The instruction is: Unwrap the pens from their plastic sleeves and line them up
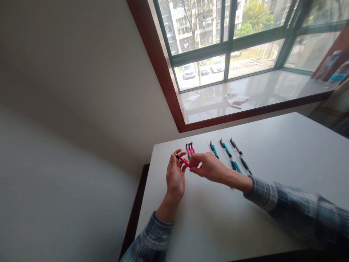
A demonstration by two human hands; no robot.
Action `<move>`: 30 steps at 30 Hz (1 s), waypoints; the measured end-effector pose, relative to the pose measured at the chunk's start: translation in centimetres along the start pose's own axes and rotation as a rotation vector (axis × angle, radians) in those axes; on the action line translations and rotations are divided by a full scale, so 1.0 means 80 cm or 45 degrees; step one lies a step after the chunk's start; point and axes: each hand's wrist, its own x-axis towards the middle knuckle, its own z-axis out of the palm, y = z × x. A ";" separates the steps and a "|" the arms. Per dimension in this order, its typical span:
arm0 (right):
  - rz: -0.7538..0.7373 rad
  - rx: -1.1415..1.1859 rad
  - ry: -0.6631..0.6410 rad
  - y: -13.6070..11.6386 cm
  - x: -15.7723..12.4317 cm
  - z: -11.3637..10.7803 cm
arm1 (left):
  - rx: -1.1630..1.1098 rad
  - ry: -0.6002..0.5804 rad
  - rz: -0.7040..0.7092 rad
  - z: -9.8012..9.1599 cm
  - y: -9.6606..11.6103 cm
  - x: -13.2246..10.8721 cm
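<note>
Plaid sleeves (154,236) are seen at the bottom of the view, and the left hand (174,174) and right hand (207,167) are brought together just below a pink-and-black pen (182,161). The pen is held tilted and off the surface, and its black end points toward the left. The left hand is partly closed, with its fingers curled up around that end. The right hand is closed to a pinch, with its fingertips (191,162) on the pink barrel.

Beyond the pen, 3 pink pens (190,149) are laid close together. To the right of the pen, 5 pens with teal or dark barrels (225,149) are set in 2 loose rows, and the nearest of them lies just beyond the right hand. A wide white stretch of the surface (283,145) extends to the right of the pen and toward the viewer, giving room for the forearms. A dark edge trim (135,218) runs left of the pen, near the left hand.

Farther off, a glossy window sill (259,96) carries a cloth (237,100) and a paper sheet (193,97). Behind it, parked cars (189,71) are seen through the window (253,54).
</note>
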 end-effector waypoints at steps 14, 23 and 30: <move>0.396 -0.397 0.022 0.058 0.026 -0.050 | 0.352 0.115 -0.034 0.004 -0.014 -0.033; 0.373 -0.437 0.015 0.070 0.025 -0.035 | 0.366 0.092 -0.079 0.012 -0.014 -0.037; 0.294 -0.450 0.040 0.072 0.028 -0.025 | 0.364 0.078 -0.098 0.015 -0.013 -0.037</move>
